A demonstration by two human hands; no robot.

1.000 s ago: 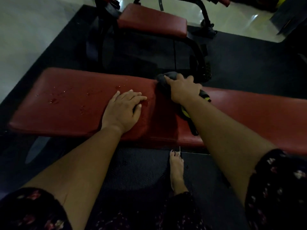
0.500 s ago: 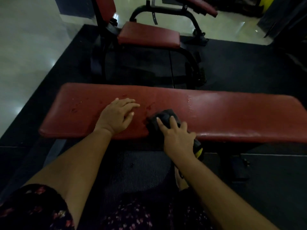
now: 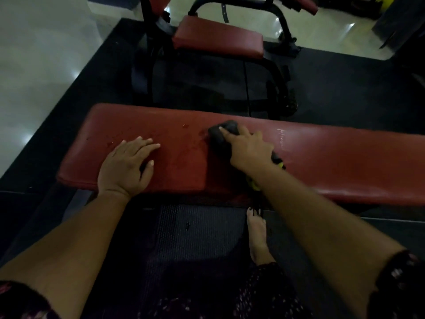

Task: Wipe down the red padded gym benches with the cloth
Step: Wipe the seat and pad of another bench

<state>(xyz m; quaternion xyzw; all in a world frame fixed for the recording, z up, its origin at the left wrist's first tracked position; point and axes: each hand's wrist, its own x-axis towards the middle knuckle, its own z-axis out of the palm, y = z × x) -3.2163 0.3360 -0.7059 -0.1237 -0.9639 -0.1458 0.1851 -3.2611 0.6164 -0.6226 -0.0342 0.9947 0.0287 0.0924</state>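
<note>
Head view, dim lighting. A long red padded bench [image 3: 322, 162] runs across the frame on a black rubber floor mat [image 3: 345, 93]; this is the worktop under both hands.

Right hand [image 3: 249, 149]: palm down on a dark cloth [image 3: 222, 134], fingers curled over it and pressing it onto the pad near the bench's far edge, roughly mid-length. The cloth is bunched; a strip with yellow-green patches [image 3: 255, 185] trails back under the wrist toward the near edge.

Left hand [image 3: 127, 166]: empty, laid flat on the pad, fingers extended and slightly spread, thumb out to the side. It rests near the left end of the bench, well apart from the cloth.

Surface: small droplets [image 3: 185, 126] sit on the pad between the 2 hands. To the right of the cloth the pad shows a dull sheen with a faint pale streak [image 3: 281, 137].

Beyond the bench: a 2nd red padded seat [image 3: 218, 36] on a black tubular frame [image 3: 279, 16], standing on the same mat. Pale glossy floor [image 3: 46, 54] at left and top.

Below the near edge: 1 bare foot [image 3: 257, 236] on the mat; patterned dark sleeves [image 3: 400, 279] at the frame corners.
</note>
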